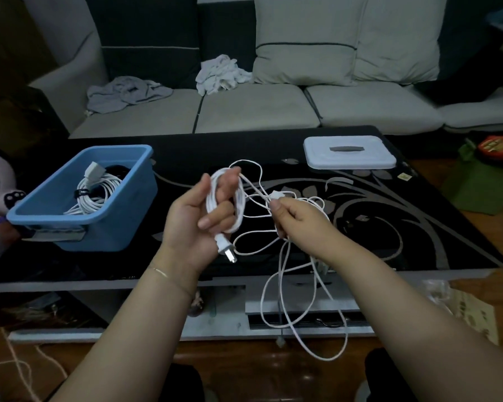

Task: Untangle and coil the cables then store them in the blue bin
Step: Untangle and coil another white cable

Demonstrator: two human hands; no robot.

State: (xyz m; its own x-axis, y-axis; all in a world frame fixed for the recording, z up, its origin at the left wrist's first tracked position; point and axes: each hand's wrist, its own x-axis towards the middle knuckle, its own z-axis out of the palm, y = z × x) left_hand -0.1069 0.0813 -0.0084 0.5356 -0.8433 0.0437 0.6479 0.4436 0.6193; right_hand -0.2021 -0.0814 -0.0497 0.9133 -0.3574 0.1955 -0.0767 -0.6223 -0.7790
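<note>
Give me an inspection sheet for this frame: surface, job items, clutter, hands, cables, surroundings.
Surface: black glass table, floral pattern.
Job's things: blue bin at table's left, tied white cable coil inside.
Clutter: white lid on the far right of the table.
Hands: left hand holds a partial coil, plug dangling; right hand pinches the strand.
Cables: loose white loops hang past the table edge.
Surroundings: sofa with crumpled cloths.

A white rectangular plastic lid (349,152) with a grey handle is seen lying flat on the black glossy surface (418,216) patterned with grey leaves. Behind, crumpled grey cloth (125,92) and white cloth (219,72) are seen on a beige cushioned sofa (256,108).
</note>
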